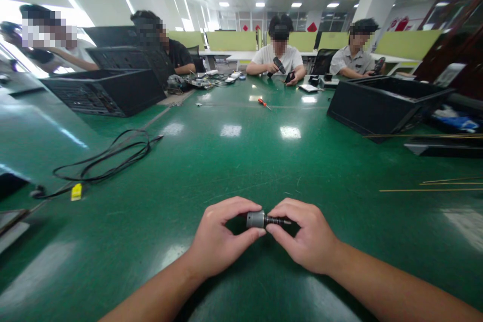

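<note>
Low in the middle of the view, a small metal part is held sideways: a grey cylinder (255, 220) with a thin dark shaft (278, 221) that looks wound with a spring and points right. My left hand (222, 234) is closed on the cylinder, thumb below and fingers above. From the other side, my right hand (307, 234) pinches around the shaft close to the cylinder, its fingertips nearly meeting those of my left. The shaft's tip shows inside the curve of my right hand. I cannot tell the exact kind of part.
A looped black cable (101, 161) with a yellow tag (76, 192) lies left on the green table (226, 161). Farther off are an orange screwdriver (264, 103), black computer cases (113, 93) (377, 110) and thin rods (430, 190). Several people sit around; one holds a power drill (279, 65).
</note>
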Available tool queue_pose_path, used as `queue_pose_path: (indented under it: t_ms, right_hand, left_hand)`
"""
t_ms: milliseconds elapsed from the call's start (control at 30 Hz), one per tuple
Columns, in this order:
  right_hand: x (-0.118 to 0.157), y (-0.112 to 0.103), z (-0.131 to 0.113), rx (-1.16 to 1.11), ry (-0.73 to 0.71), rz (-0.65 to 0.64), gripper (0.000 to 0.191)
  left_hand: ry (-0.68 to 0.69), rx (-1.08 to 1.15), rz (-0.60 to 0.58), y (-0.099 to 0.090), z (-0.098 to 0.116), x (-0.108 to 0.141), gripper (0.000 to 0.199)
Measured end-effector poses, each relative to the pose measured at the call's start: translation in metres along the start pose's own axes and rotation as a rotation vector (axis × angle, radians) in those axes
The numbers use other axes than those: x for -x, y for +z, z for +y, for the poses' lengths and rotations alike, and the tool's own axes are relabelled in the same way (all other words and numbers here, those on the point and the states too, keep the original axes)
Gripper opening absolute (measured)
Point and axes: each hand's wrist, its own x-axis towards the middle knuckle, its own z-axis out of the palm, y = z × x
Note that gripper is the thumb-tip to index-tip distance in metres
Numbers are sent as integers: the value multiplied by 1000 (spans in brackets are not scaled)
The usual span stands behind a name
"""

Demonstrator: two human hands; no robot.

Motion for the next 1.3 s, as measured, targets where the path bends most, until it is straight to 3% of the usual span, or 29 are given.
queue_pose_path:
  t_ms: [1300]
  right_hand:
    - [-2,2,1,-44,78,17,3]
  left_hand:
    - [-2,-5,0,0,2,0,24]
